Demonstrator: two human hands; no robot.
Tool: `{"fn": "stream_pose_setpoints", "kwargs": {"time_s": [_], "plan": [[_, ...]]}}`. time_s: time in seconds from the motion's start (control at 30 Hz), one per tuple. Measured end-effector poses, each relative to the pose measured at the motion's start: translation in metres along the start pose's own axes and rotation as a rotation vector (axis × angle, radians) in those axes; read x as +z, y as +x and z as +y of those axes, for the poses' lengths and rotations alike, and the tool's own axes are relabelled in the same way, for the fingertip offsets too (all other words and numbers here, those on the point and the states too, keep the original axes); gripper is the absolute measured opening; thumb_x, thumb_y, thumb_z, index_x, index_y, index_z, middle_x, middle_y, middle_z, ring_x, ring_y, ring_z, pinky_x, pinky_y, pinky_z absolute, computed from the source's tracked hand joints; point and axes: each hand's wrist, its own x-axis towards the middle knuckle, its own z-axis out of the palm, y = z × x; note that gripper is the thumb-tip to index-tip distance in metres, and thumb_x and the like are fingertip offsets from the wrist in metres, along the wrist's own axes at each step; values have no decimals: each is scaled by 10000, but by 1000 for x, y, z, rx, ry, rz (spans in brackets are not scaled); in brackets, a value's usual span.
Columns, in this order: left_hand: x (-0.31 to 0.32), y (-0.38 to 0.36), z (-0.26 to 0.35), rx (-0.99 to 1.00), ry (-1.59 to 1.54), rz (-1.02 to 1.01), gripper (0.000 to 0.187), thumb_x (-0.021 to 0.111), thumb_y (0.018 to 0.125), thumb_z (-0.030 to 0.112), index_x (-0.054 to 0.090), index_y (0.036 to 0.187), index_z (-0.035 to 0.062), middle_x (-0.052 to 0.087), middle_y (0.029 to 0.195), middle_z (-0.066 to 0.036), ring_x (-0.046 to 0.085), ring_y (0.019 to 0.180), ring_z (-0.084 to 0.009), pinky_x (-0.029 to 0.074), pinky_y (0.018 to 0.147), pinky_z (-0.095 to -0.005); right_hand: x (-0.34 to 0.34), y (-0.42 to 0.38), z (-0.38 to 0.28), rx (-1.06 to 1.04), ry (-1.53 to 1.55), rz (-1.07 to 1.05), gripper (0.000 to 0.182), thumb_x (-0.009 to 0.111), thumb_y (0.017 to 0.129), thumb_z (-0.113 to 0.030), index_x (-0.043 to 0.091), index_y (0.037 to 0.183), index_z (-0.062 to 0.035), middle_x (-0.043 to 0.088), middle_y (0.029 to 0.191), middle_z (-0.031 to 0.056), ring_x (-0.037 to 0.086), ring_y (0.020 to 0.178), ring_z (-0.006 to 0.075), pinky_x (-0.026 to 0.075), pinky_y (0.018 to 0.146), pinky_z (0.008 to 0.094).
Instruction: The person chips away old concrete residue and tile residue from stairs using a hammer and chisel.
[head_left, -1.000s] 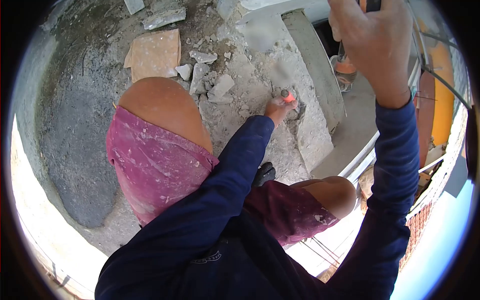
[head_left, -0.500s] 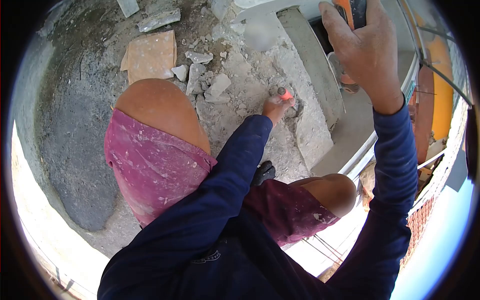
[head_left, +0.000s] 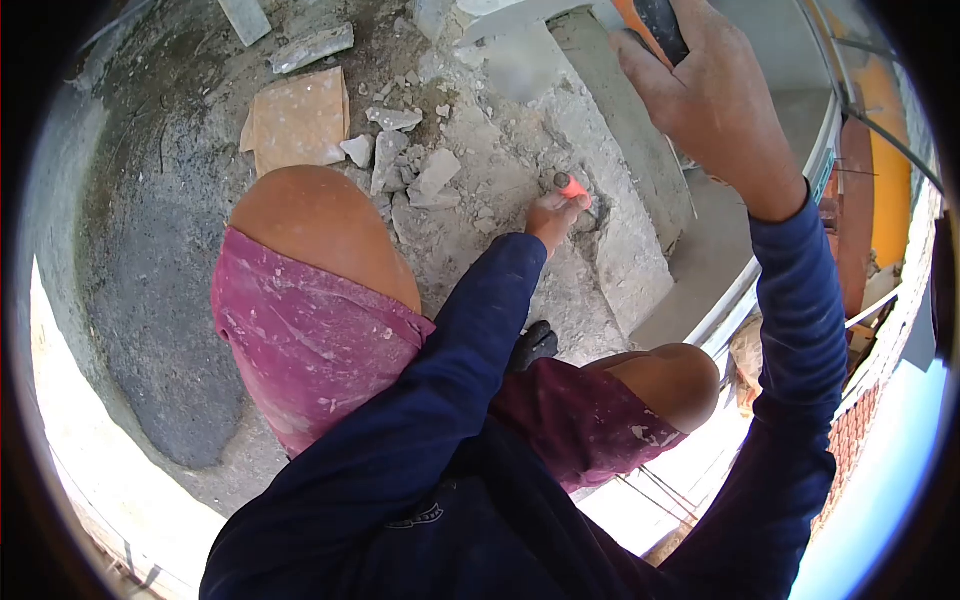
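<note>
My left hand [head_left: 553, 220] is closed around a chisel [head_left: 572, 187] with a red-orange grip, above the broken concrete near the middle of the view. The chisel's lower end is at a rough groove beside a raised concrete edge [head_left: 625, 230]. High on the right, my right hand [head_left: 705, 95] is raised and wrapped round an orange and black handle [head_left: 655, 25]. The far part of that tool is cut off by the top of the view.
Broken concrete pieces [head_left: 435, 172] lie left of the chisel. Behind them is a tan, dusty sheet [head_left: 298, 118], with flat slabs [head_left: 313, 47] farther back. A dark wet patch [head_left: 160, 350] covers the left floor. A metal rail borders the right.
My right hand has moved slightly left and up with the orange and black handle. My left hand keeps nearly the same place on the chisel. The view has shifted a little.
</note>
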Motion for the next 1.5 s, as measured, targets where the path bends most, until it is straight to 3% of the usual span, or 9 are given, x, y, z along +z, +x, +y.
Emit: {"fn": "stream_pose_setpoints", "kwargs": {"time_s": [0.07,0.17,0.23,0.6,0.7,0.87,1.1,1.23,1.5], "plan": [[0,0,1,-7,40,0,452,657,940,238,553,1311,1,632,1244,-82,600,1129,-167,481,937,-329,28,-9,-19,217,323,177,302,718,785,-104,552,1019,-11,577,725,196,572,631,378,480,607,406],[-1,-3,2,-6,7,16,440,653,935,198,553,1307,-14,637,1238,-91,603,1127,-164,476,948,-314,76,-97,24,205,-160,-722,185,605,824,-112,597,1005,-72,669,812,199,672,745,356,518,663,484],[-1,0,1,16,-56,-16,421,671,911,139,570,1275,-47,647,1215,-116,614,1110,-162,472,965,-293,65,-94,26,136,-212,-806,192,570,830,-88,618,1016,-93,687,825,176,679,748,336,530,694,483],[3,0,-10,-10,39,16,443,603,944,93,512,1377,59,609,1290,-36,573,1138,-113,462,783,-267,38,-5,-8,256,287,128,277,649,807,-144,556,1034,-15,623,810,246,627,780,437,495,635,479],[-10,3,-30,9,111,-47,461,558,941,27,491,1396,58,587,1323,-58,568,1153,-128,469,805,-265,82,-111,35,179,-165,-731,187,602,810,-90,621,995,-71,671,809,197,671,744,372,536,631,448],[-13,-2,-24,4,142,-42,534,483,936,-38,411,1457,59,472,1454,-105,541,1191,-166,479,822,-257,20,-66,29,83,-236,-621,197,598,787,-57,649,976,-77,674,790,172,676,742,343,534,650,434],[3,-21,-14,-97,49,-2,546,481,932,-35,394,1464,50,458,1467,-126,530,1215,-184,489,841,-272,29,-15,-29,181,337,93,380,677,797,-94,542,1137,6,572,763,266,549,723,473,483,610,448],[-9,-15,-25,-60,165,-59,534,488,925,-32,417,1448,47,474,1452,-137,558,1176,-179,501,801,-272,87,-123,22,231,-91,-777,263,608,810,-113,584,1061,-38,650,810,231,637,750,426,504,652,495],[-47,16,9,226,281,420,226,568,926,110,629,1110,-5,655,954,-58,609,841,-117,491,707,-261,63,-208,8,826,378,-236,219,647,858,-143,551,1014,-22,633,744,208,653,717,395,509,639,442]]}}
